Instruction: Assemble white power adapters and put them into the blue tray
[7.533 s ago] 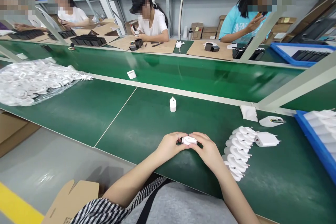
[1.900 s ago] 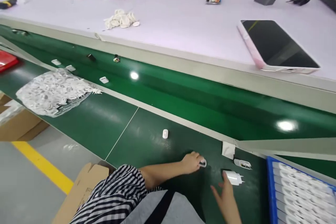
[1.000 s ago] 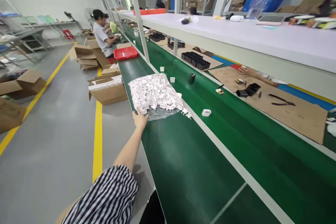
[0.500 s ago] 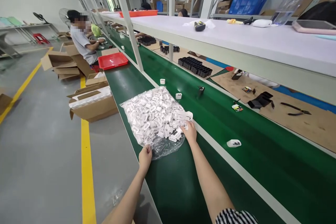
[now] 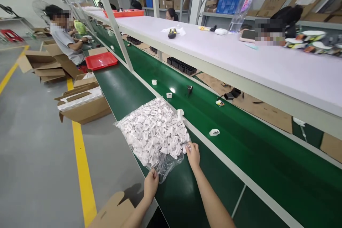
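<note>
A clear plastic bag (image 5: 166, 167) full of small white plastic parts (image 5: 157, 128) lies flat on the green bench top (image 5: 184, 192). My left hand (image 5: 151, 184) is closed on the bag's near edge, at its loose, crumpled end. My right hand (image 5: 193, 155) is at the bag's right near corner, fingers pinched on it, with a white part beneath the fingertips. Whether that part is inside the bag or out I cannot tell. Just beyond, a white plastic housing (image 5: 180, 113) stands at the bag's right edge, by the pale rail.
On the green conveyor (image 5: 240, 149) to the right are white housings (image 5: 214, 132) and a small circuit board (image 5: 219, 103). A white shelf (image 5: 192, 39) overhangs its far side. A red tray (image 5: 101, 60), a seated person and cardboard boxes (image 5: 82, 103) are at the left.
My view has swung right. My right hand has moved from the white housing beside the bag down to the bag's near right corner. The left hand keeps its hold on the near edge.
</note>
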`<action>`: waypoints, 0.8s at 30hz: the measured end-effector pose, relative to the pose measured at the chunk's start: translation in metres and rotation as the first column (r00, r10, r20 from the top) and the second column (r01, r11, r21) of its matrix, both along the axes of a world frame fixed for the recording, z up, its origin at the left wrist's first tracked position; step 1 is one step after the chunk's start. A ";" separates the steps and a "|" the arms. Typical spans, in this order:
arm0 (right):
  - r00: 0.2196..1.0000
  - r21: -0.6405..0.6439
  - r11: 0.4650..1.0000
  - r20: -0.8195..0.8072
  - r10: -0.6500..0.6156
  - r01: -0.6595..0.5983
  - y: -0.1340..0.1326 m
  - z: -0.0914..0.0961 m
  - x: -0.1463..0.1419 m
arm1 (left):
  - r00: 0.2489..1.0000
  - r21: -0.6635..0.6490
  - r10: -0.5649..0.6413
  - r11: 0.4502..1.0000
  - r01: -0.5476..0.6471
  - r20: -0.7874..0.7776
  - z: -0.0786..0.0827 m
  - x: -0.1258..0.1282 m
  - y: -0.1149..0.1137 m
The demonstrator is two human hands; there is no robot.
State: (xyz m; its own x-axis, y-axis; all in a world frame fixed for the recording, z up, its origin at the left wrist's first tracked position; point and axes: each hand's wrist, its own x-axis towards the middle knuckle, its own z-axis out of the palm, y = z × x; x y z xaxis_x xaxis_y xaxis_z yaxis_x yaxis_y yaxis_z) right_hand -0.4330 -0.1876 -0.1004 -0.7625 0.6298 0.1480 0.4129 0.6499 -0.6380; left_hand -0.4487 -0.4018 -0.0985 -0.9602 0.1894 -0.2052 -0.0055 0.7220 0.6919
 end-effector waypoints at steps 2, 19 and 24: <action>1.000 0.007 1.000 -0.007 -0.004 0.004 -0.001 -0.001 0.045 | 0.999 -0.014 -0.018 1.000 0.019 0.027 -0.001 0.036 -0.001; 0.984 -0.166 0.970 0.001 -0.179 0.177 0.049 0.002 0.322 | 0.886 -0.163 -0.339 0.900 0.403 0.317 0.020 0.298 0.063; 0.940 -0.258 0.906 0.043 -0.337 0.337 0.056 0.007 0.337 | 0.735 -0.121 -0.498 0.785 0.608 0.460 0.027 0.304 0.068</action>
State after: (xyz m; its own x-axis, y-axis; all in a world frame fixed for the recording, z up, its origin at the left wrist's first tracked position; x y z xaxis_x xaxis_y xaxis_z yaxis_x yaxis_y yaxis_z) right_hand -0.0956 -0.1319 -0.0937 -0.4982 0.8655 -0.0530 0.5766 0.2850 -0.7657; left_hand -0.1450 -0.3335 -0.0714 -0.5285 0.5516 -0.6454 0.2266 0.8243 0.5189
